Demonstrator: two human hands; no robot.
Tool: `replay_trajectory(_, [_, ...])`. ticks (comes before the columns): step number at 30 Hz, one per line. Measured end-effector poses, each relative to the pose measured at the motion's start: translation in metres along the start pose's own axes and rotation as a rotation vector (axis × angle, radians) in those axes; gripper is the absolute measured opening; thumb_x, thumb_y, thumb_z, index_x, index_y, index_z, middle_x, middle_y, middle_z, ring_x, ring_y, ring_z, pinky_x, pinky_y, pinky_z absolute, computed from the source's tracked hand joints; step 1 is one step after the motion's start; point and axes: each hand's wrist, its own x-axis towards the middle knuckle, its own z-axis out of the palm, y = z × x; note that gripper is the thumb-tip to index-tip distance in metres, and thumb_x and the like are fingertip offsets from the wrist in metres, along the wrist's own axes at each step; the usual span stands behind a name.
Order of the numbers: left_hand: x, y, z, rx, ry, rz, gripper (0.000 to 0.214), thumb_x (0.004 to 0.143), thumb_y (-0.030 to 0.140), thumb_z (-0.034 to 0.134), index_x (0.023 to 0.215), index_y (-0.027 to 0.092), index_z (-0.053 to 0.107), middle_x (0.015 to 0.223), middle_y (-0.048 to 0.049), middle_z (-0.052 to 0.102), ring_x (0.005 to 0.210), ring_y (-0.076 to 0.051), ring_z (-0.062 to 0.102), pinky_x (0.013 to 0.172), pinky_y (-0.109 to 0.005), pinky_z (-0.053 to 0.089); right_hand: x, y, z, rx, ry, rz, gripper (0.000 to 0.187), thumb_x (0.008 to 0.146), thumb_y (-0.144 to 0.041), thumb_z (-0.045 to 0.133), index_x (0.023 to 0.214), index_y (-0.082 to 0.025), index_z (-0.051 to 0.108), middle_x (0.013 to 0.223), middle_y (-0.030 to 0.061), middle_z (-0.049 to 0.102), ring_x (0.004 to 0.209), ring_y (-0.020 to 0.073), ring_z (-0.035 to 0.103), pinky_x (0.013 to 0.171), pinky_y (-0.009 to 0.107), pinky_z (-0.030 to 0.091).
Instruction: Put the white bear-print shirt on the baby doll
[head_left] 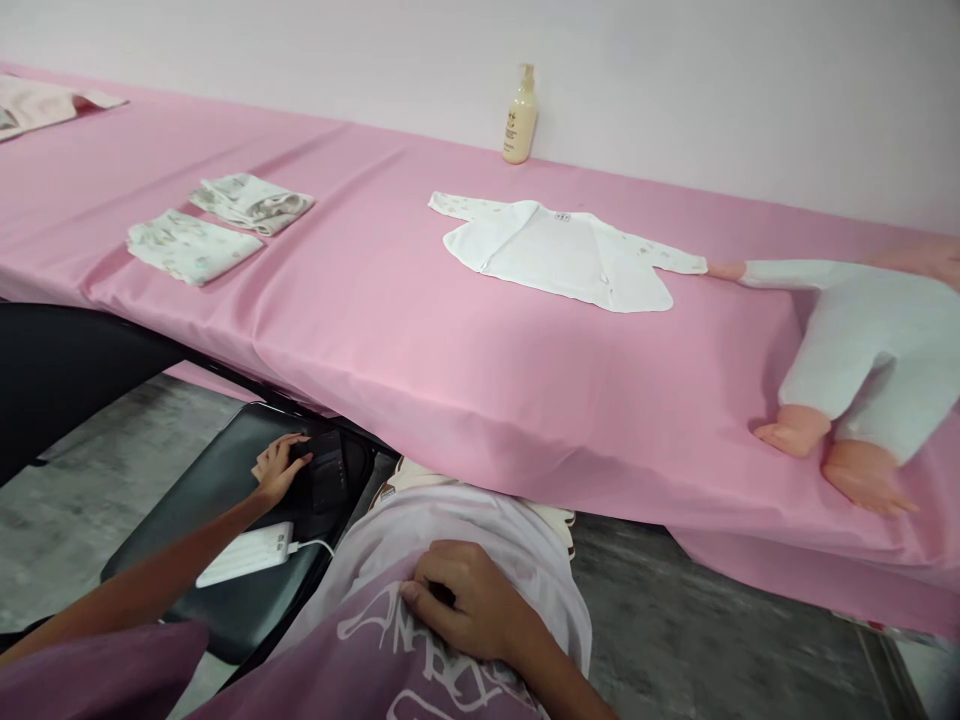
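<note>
My left hand (pixel 279 466) reaches down to a black chair seat (pixel 225 500), its thumb and fingers closed at the edge of a flat black device (pixel 328 472). Just below it lies a white power bank (pixel 246 555) with a white cable plugged in. My right hand (pixel 469 600) rests curled in my lap against a purple and white shirt (pixel 360 640). Its fingertips are partly hidden, so what they may pinch does not show. Ahead, a small white baby jacket (pixel 559 255) is spread out on the pink-covered table (pixel 420 340).
At the right edge lies a baby doll (pixel 877 340) in white clothing, partly cut off. Two folded printed cloths (pixel 195 246) sit left of centre. A pump bottle (pixel 520 118) stands against the wall. Another pale cloth (pixel 45 105) lies far left, and a black chair back (pixel 67 370) stands nearer.
</note>
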Motion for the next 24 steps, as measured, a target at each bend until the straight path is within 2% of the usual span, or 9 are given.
replay_trajectory(8, [-0.0053, 0.0091, -0.0021, 0.065, 0.002, 0.046, 0.06, 0.091, 0.068, 0.064, 0.133, 0.025, 0.064, 0.153, -0.0143, 0.06, 0.155, -0.041, 0.044, 0.135, -0.06, 0.022, -0.0001, 0.0013, 0.0006, -0.004, -0.006, 0.001, 0.04, 0.115, -0.039, 0.058, 0.082, -0.019, 0.049, 0.077, -0.0034, 0.052, 0.073, 0.0113, 0.046, 0.074, 0.027, 0.031])
replay_trajectory(15, [-0.0011, 0.0036, 0.0011, -0.014, -0.003, -0.016, 0.046, 0.105, 0.06, 0.046, 0.13, 0.027, 0.065, 0.153, -0.0126, 0.058, 0.155, -0.034, 0.044, 0.137, -0.057, 0.022, 0.0016, 0.002, -0.0007, -0.016, -0.033, 0.01, 0.041, 0.116, -0.04, 0.056, 0.082, -0.018, 0.048, 0.077, -0.0032, 0.052, 0.073, 0.011, 0.047, 0.074, 0.028, 0.032])
replay_trajectory(20, [-0.0029, 0.0042, 0.0021, 0.002, 0.011, 0.003, 0.052, 0.102, 0.067, 0.049, 0.131, 0.027, 0.064, 0.151, -0.013, 0.059, 0.156, -0.035, 0.043, 0.137, -0.055, 0.022, 0.0015, 0.0013, -0.0011, -0.025, -0.039, 0.025, 0.042, 0.116, -0.041, 0.056, 0.082, -0.018, 0.048, 0.077, -0.0027, 0.053, 0.074, 0.0112, 0.046, 0.074, 0.027, 0.032])
replay_trajectory(24, [-0.004, 0.0061, 0.0013, 0.003, 0.019, -0.016, 0.049, 0.101, 0.065, 0.053, 0.131, 0.027, 0.065, 0.152, -0.0124, 0.059, 0.156, -0.035, 0.043, 0.138, -0.057, 0.02, 0.0012, 0.0003, -0.0012, -0.015, -0.036, 0.036, 0.04, 0.116, -0.04, 0.056, 0.082, -0.018, 0.05, 0.077, -0.0027, 0.053, 0.074, 0.0112, 0.047, 0.074, 0.027, 0.032])
